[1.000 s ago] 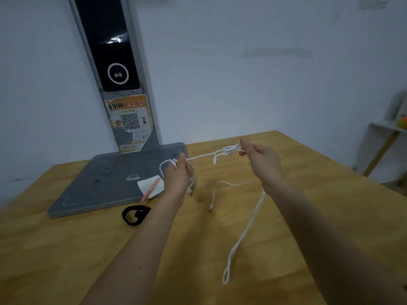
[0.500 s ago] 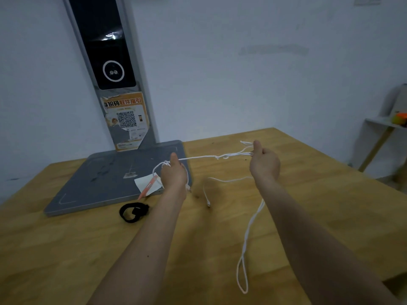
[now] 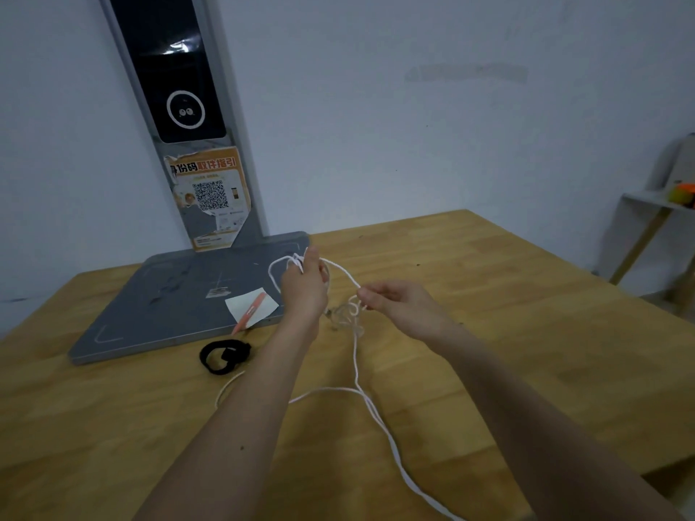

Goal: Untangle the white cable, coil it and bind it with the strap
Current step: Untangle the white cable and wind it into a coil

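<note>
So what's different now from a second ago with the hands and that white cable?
The right hand has come in close to the left hand, so the white cable that ran taut between them now sags in a small loop. Both hands still grip it. The black strap lies untouched on the table.

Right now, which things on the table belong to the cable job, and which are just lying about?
For the job:
- cable, held by left hand and right hand
- strap, lying untouched on the table

Lying about:
- grey stand base
- paper slip with an orange pen on it
- QR sticker on the stand's post
</note>
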